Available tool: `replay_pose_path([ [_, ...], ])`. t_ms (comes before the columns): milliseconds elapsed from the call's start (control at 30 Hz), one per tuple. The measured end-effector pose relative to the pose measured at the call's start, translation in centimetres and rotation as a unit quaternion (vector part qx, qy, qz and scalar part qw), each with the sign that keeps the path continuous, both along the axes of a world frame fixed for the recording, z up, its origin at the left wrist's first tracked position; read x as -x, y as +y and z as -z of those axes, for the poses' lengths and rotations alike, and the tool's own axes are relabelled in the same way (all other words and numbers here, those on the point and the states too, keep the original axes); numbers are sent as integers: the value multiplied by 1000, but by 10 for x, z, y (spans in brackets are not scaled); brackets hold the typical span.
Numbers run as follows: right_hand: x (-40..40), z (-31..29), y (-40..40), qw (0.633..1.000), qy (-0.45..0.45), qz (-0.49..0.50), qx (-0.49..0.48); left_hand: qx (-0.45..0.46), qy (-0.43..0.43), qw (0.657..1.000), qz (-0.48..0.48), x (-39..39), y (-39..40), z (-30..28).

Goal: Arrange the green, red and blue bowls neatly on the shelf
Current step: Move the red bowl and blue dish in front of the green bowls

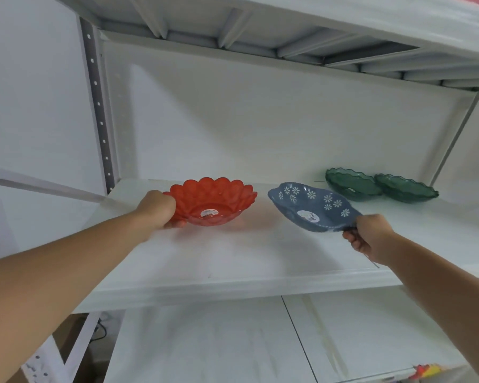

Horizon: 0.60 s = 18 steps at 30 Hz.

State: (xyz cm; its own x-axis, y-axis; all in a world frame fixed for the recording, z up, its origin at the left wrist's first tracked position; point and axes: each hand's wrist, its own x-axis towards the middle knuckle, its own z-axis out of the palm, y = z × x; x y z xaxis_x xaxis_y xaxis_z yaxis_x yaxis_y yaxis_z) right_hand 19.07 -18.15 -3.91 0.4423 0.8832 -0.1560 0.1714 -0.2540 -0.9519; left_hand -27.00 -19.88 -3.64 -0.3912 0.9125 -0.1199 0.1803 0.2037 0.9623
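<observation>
**Both hands on bowls at white shelf**

Left hand (161, 210) grips near-left rim of the red bowl (213, 201), fingers curled under, thumb side over the edge. Red bowl: translucent plastic, scalloped petal rim, faceted walls, sticker in the base; sits on or just above the shelf (233, 261), left of centre, cannot tell if it touches down.

Blue bowl (313, 207) right of it, apart from red. Opaque blue, oval with wavy edge, white flower print inside, label in the base. Tilted toward the camera, near end raised. Right hand (368, 233) pinches its near-right rim, fingers curled below, thumb on top.

Two green bowls at back right on the shelf: left green bowl (351, 182) and right green bowl (405, 190), dark translucent plastic, wavy rims, upright, rims touching or slightly overlapping.

Shelf smooth white board, metal frame; perforated grey upright (98, 106) at left.
</observation>
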Motion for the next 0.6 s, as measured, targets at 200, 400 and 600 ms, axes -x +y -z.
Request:
replay_pose_path([
  [200,-32,12,-2,999,16,28,0,-12,-26,1000,13,-35,13,6],
  [400,-87,8,14,999,22,-9,-28,-6,-6,1000,-2,-92,14,0],
  [600,-163,9,46,997,15,-69,-40,-29,-7,999,-40,-171,10,-7],
])
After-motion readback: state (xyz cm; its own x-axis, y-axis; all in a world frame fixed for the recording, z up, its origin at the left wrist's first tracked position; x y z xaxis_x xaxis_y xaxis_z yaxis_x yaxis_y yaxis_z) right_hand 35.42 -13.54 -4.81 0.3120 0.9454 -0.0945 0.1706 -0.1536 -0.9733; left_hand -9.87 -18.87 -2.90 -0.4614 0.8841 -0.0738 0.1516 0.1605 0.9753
